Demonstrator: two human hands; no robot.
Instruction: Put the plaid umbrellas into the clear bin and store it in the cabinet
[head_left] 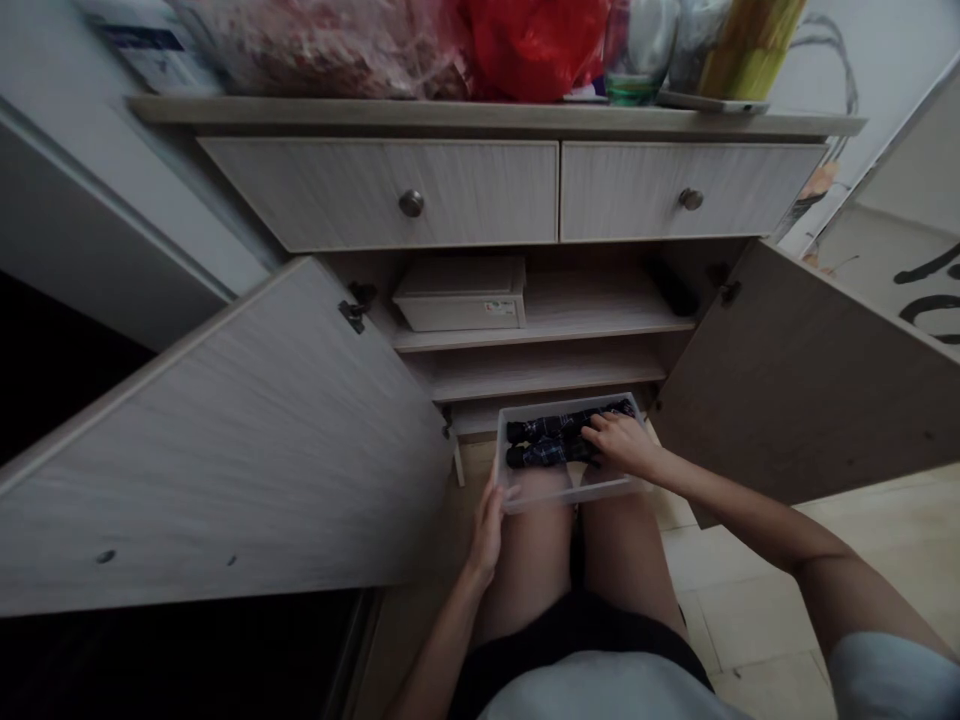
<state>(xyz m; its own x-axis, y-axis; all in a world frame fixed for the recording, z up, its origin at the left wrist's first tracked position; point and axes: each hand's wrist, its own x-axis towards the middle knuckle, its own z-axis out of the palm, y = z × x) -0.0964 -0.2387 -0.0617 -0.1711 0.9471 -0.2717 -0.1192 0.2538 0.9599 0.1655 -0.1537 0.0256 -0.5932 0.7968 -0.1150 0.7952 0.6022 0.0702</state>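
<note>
A clear plastic tray [544,496] rests over my thighs, in front of the open cabinet. Two slim, dark plaid rolls with black ends, which look like folding umbrellas, lie side by side in it: a far umbrella [553,427] and a near umbrella [546,454]. My left hand [489,522] grips the tray's left near corner, thumb over the rim. Reaching in from the right, my right hand [621,443] has its fingers curled on the right part of the near umbrella; its fingertips are partly hidden.
Two cabinet doors, left [225,470] and right [810,390], stand swung open. A white box [459,300] and a dark object [670,287] sit on the upper shelf [585,305]. Bags, a glass [639,55] and a phone [712,103] crowd the cabinet top [375,115].
</note>
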